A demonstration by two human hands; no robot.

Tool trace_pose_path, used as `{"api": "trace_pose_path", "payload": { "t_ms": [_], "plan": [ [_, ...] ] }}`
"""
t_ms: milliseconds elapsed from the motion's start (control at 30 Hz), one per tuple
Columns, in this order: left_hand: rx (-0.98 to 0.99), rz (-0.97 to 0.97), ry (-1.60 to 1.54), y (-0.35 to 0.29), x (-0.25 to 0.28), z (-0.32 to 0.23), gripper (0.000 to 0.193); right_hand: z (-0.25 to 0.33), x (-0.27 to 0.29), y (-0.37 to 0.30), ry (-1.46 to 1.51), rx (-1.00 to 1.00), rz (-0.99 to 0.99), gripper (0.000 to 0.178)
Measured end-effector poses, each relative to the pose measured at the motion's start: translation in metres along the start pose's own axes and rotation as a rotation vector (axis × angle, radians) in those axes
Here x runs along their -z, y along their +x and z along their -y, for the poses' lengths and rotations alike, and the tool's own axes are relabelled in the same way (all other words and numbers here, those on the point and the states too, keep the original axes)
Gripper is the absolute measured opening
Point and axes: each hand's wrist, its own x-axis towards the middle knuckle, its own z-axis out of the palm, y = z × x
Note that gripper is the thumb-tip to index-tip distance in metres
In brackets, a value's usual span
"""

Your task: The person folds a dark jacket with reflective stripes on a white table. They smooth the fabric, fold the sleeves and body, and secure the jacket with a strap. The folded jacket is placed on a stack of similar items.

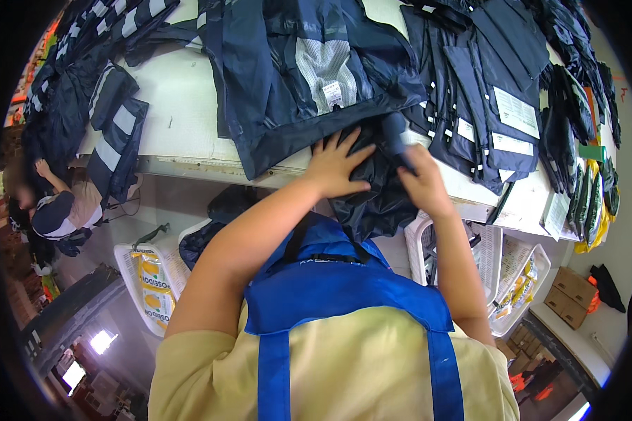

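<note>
A dark navy jacket [256, 91] lies spread over the white table [172, 91], its pale mesh lining [323, 67] and a small white label [332, 93] showing. Below its hem, a bunch of black fabric [372, 207] hangs over the table's front edge. My left hand [338, 167] lies flat on that fabric by the hem, fingers spread. To its right, my right hand [426, 184] is closed round a dark blue elongated thing [394, 133]. Motion blurs it, and I cannot make out its kind. Its upper end touches or nearly touches the hem.
Folded dark garments in packs [481, 105] are stacked on the right of the table. Navy garments with reflective bands [116, 133] hang over its left edge. White baskets [147, 281] stand below. Cardboard boxes [569, 298] sit at right. Another person [67, 203] is at far left.
</note>
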Motion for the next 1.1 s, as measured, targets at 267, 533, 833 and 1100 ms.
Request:
{"api": "trace_pose_path", "payload": {
  "t_ms": [267, 533, 833, 1100],
  "plan": [
    [-0.031, -0.127, -0.918, 0.007, 0.044, 0.03, 0.075, 0.022, -0.041, 0.011, -0.46, 0.26, 0.202, 0.069],
    [-0.041, -0.031, -0.745, 0.038, 0.035, 0.027, 0.026, 0.02, -0.039, -0.001, -0.05, 0.168, 0.356, 0.054],
    [0.104, 0.312, -0.795, 0.064, 0.061, 0.064, 0.051, -0.003, -0.029, -0.086, -0.046, -0.401, -0.023, 0.047],
    [-0.169, -0.033, 0.067, 0.058, 0.061, 0.048, 0.044, -0.037, -0.096, -0.147, 0.75, -0.687, -0.488, 0.033]
  ]
}}
